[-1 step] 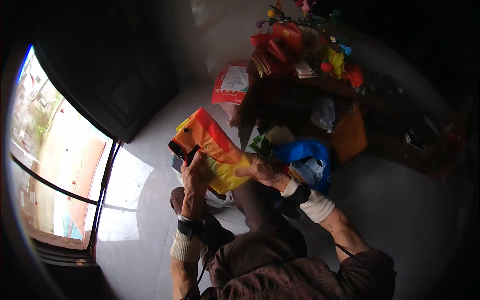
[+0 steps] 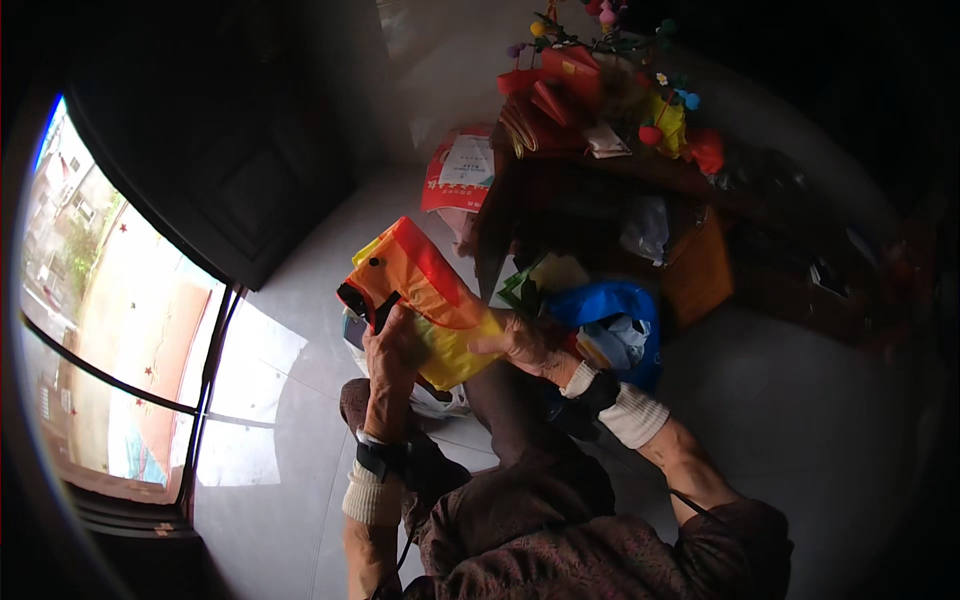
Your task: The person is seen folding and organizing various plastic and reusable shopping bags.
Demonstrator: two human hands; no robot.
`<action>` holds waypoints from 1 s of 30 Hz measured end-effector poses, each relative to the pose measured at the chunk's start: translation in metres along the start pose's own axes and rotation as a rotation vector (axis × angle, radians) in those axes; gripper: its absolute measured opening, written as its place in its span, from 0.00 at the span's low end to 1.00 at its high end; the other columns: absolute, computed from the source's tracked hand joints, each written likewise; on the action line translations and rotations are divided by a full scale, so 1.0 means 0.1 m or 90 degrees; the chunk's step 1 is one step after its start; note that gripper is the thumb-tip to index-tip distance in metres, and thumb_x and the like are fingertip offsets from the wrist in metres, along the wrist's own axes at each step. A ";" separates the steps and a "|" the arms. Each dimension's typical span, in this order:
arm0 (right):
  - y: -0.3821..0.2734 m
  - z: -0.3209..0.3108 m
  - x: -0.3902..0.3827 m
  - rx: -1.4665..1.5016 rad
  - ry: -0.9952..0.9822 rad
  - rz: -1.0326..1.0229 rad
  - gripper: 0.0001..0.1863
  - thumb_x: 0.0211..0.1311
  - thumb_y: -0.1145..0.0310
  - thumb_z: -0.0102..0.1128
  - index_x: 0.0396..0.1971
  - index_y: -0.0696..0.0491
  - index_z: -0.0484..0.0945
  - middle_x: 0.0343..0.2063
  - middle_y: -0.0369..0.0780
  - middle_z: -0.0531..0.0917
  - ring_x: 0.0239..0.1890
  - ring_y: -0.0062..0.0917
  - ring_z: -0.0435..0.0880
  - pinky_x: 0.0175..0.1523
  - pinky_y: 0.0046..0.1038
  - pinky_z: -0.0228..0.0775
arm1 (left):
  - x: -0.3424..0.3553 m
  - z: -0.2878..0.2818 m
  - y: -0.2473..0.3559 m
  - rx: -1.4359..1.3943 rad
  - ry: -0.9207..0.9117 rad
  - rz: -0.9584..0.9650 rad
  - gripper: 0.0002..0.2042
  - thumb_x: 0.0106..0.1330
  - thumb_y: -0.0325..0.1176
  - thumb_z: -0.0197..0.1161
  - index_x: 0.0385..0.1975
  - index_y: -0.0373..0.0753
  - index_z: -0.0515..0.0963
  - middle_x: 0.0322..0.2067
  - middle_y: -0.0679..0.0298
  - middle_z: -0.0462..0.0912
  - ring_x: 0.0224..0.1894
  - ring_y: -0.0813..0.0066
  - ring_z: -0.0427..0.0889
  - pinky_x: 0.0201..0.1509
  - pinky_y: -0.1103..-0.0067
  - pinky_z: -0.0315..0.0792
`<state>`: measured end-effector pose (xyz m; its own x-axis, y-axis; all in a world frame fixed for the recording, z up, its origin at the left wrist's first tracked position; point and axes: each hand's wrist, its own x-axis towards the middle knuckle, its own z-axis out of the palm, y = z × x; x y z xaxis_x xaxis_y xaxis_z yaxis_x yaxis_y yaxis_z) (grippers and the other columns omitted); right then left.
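Bright window (image 2: 140,300) at far left, light falling in patches across the grey tiled floor (image 2: 300,430); rest of room dim. Left hand (image 2: 390,352) next: thumb pressed on top of a folded fabric piece (image 2: 425,285), fingers curled beneath, mostly hidden. Piece held out over the knees, between both hands, probably to keep it taut and facing the wearer. Looks thin, slightly shiny, creased: yellow at edge and lower part, orange in the middle, red band along the upper right, black dot and black trim at the left end. Right hand (image 2: 528,345) pinches the lower right corner, thumb over yellow, likely steadying it. Just beyond, blue bag (image 2: 648,300) stands open near a dark cabinet (image 2: 702,275), perhaps for easy reach.
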<state>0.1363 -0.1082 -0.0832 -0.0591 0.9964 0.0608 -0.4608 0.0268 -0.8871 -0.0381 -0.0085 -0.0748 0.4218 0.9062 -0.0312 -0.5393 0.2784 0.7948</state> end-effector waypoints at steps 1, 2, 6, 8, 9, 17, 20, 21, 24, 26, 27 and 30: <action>-0.01 -0.01 -0.01 -0.041 -0.006 -0.006 0.15 0.53 0.77 0.59 0.43 0.60 0.75 0.39 0.37 0.80 0.41 0.20 0.76 0.51 0.23 0.66 | -0.04 0.11 0.07 0.030 -0.013 0.010 0.14 0.62 0.33 0.59 0.45 0.35 0.71 0.36 0.66 0.77 0.35 0.77 0.77 0.40 0.80 0.72; 0.00 -0.01 -0.02 -0.080 -0.013 -0.010 0.15 0.52 0.78 0.59 0.42 0.61 0.75 0.38 0.37 0.81 0.40 0.20 0.76 0.50 0.23 0.66 | -0.02 0.11 0.11 0.033 -0.015 0.010 0.14 0.62 0.33 0.59 0.45 0.35 0.71 0.36 0.66 0.77 0.35 0.77 0.77 0.40 0.80 0.72; -0.40 -0.12 -0.26 -0.385 0.036 0.093 0.15 0.51 0.77 0.59 0.41 0.61 0.76 0.36 0.37 0.82 0.36 0.20 0.77 0.48 0.24 0.68 | 0.25 0.15 0.13 -0.137 -0.108 -0.041 0.17 0.62 0.36 0.59 0.46 0.34 0.69 0.39 0.63 0.76 0.40 0.74 0.77 0.48 0.78 0.74; -0.34 -0.16 -0.28 -0.302 -0.010 0.066 0.18 0.51 0.75 0.60 0.44 0.60 0.74 0.39 0.37 0.80 0.40 0.21 0.77 0.51 0.25 0.67 | 0.30 0.16 0.25 0.003 -0.051 0.025 0.06 0.64 0.34 0.57 0.35 0.40 0.72 0.22 0.74 0.70 0.21 0.88 0.67 0.24 0.90 0.63; -0.30 -0.18 -0.29 -0.094 0.043 0.026 0.21 0.51 0.74 0.61 0.47 0.59 0.72 0.42 0.37 0.79 0.44 0.21 0.75 0.53 0.25 0.66 | 0.32 0.21 0.24 0.007 -0.051 0.023 0.06 0.64 0.34 0.57 0.35 0.40 0.72 0.22 0.74 0.70 0.21 0.88 0.67 0.24 0.90 0.63; -0.09 -0.23 -0.18 0.182 0.246 -0.100 0.26 0.50 0.71 0.66 0.50 0.56 0.69 0.45 0.38 0.76 0.49 0.25 0.73 0.55 0.27 0.65 | 0.51 0.54 -0.05 -0.062 0.010 0.042 0.07 0.64 0.37 0.58 0.32 0.41 0.72 0.19 0.75 0.69 0.18 0.89 0.65 0.22 0.92 0.61; -0.26 -0.37 -0.04 0.190 0.329 -0.121 0.21 0.51 0.74 0.63 0.46 0.56 0.71 0.41 0.39 0.78 0.44 0.27 0.77 0.51 0.28 0.70 | 0.60 0.68 -0.25 -0.075 -0.049 -0.014 0.11 0.64 0.44 0.57 0.33 0.43 0.70 0.28 0.69 0.73 0.31 0.81 0.75 0.38 0.83 0.71; -0.36 -0.53 0.04 0.190 0.347 -0.120 0.20 0.51 0.74 0.63 0.46 0.56 0.71 0.41 0.39 0.78 0.43 0.27 0.78 0.50 0.28 0.71 | 0.57 0.71 -0.33 -0.088 -0.075 -0.068 0.12 0.64 0.43 0.57 0.38 0.43 0.70 0.31 0.68 0.74 0.35 0.77 0.75 0.42 0.80 0.71; -0.69 -1.12 0.27 0.230 0.358 -0.182 0.20 0.52 0.75 0.61 0.47 0.56 0.70 0.43 0.38 0.78 0.44 0.27 0.78 0.48 0.28 0.74 | 0.38 0.89 -0.66 0.186 -0.132 -0.115 0.25 0.65 0.47 0.54 0.55 0.37 0.64 0.44 0.57 0.77 0.47 0.63 0.75 0.53 0.76 0.67; -0.99 -1.48 0.46 0.242 0.333 -0.253 0.18 0.56 0.74 0.59 0.48 0.55 0.70 0.43 0.37 0.78 0.45 0.26 0.78 0.49 0.28 0.74 | 0.36 0.87 -0.98 0.516 -0.259 -0.001 0.22 0.61 0.40 0.58 0.53 0.39 0.68 0.41 0.56 0.78 0.43 0.64 0.77 0.46 0.74 0.71; -1.09 -1.67 0.58 0.253 0.329 -0.287 0.18 0.56 0.75 0.58 0.48 0.56 0.70 0.43 0.38 0.78 0.44 0.27 0.79 0.47 0.29 0.75 | 0.34 0.88 -1.05 0.658 -0.326 0.066 0.19 0.59 0.40 0.58 0.48 0.38 0.71 0.39 0.55 0.78 0.43 0.63 0.77 0.45 0.73 0.71; -1.38 -2.08 1.00 0.231 0.308 -0.345 0.18 0.58 0.75 0.56 0.49 0.58 0.68 0.42 0.41 0.78 0.40 0.33 0.80 0.39 0.37 0.79 | 0.36 0.72 -1.49 0.967 -0.410 0.217 0.11 0.55 0.40 0.57 0.32 0.41 0.77 0.32 0.55 0.80 0.40 0.60 0.78 0.47 0.65 0.68</action>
<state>0.3784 0.0043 -0.0505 0.6058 0.7790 0.1616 -0.5788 0.5709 -0.5823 0.1097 -0.0406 -0.1509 0.8573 0.4811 0.1834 0.3170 -0.7739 0.5483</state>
